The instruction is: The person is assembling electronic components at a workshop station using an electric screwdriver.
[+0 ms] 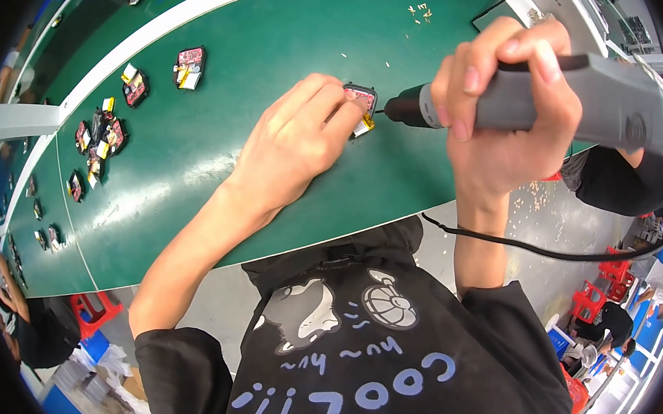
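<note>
My left hand (pixel 295 136) rests on the green bench, its bent fingers gripping a small black electronic housing (pixel 368 95) with a red circuit board inside. A silvery battery pouch with yellow tape (pixel 363 127) sticks out at the near side of that housing; my fingers hide its left part. Wrapped round a grey electric screwdriver (pixel 607 100) with a black nose is my right hand (pixel 498 147). The tool lies nearly level, and its thin bit points left at the housing's right edge. Whether the bit touches a screw there, I cannot tell.
Similar opened housings (pixel 190 66) lie scattered over the left of the green bench (pixel 256 42). Small brass-coloured screws (pixel 421 13) are spread at the far right, near a grey box (pixel 553 10). A black cord (pixel 537 247) hangs at right. Other people sit on both sides.
</note>
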Motion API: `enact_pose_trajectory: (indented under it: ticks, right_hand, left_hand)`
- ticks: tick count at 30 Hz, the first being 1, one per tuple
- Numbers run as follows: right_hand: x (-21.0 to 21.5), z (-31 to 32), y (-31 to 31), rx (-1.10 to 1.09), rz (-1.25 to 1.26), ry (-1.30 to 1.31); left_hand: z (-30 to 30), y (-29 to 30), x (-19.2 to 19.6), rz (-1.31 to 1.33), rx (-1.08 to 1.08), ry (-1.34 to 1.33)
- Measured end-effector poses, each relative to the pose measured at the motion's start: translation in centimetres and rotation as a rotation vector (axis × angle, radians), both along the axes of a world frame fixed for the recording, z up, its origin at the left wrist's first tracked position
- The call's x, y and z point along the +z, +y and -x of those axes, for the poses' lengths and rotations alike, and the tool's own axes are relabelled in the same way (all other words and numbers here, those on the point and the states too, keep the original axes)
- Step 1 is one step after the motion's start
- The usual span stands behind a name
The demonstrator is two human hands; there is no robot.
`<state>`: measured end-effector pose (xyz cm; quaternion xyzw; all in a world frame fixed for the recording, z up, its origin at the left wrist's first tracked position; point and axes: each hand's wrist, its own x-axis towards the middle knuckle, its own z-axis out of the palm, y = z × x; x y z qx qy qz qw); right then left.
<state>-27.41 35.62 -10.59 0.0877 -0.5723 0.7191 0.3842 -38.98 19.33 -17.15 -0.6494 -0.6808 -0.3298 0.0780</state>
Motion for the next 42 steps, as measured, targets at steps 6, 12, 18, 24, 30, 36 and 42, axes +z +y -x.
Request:
enact_pose_trajectory:
  ticks: [6, 12, 18, 24, 30, 36, 42]
  right_hand:
    - [-0.2, -0.2, -0.3, -0.003, 0.071, 0.029]
    - [-0.4, -0.1, -0.9, -0.06, 0.021, -0.027]
    - [-0.4, -0.1, -1.0, -0.032, 0.048, -0.051]
    - [-0.7, -0.6, -1.1, -0.056, 0.078, -0.053]
    - [-0.5, -1.1, -0.5, -0.006, 0.09, -0.012]
    - [-1.0, -1.4, 0.5, 0.065, 0.105, 0.034]
    - [-1.3, -2.2, 0.5, 0.11, 0.089, 0.081]
  left_hand:
    - [0.0, 0.0, 0.2, 0.002, 0.003, 0.05]
    - [-0.2, 0.2, 0.1, -0.017, 0.007, 0.091]
    - [-0.7, 0.5, 0.0, -0.058, 0.035, 0.061]
    - [-0.7, 0.5, 0.1, -0.023, 0.019, 0.033]
    - [-0.4, 0.4, 0.0, -0.013, 0.022, 0.035]
    - [0.1, 0.6, -0.2, -0.037, 0.021, -0.209]
    - [0.4, 0.8, -0.6, -0.112, -0.009, -0.209]
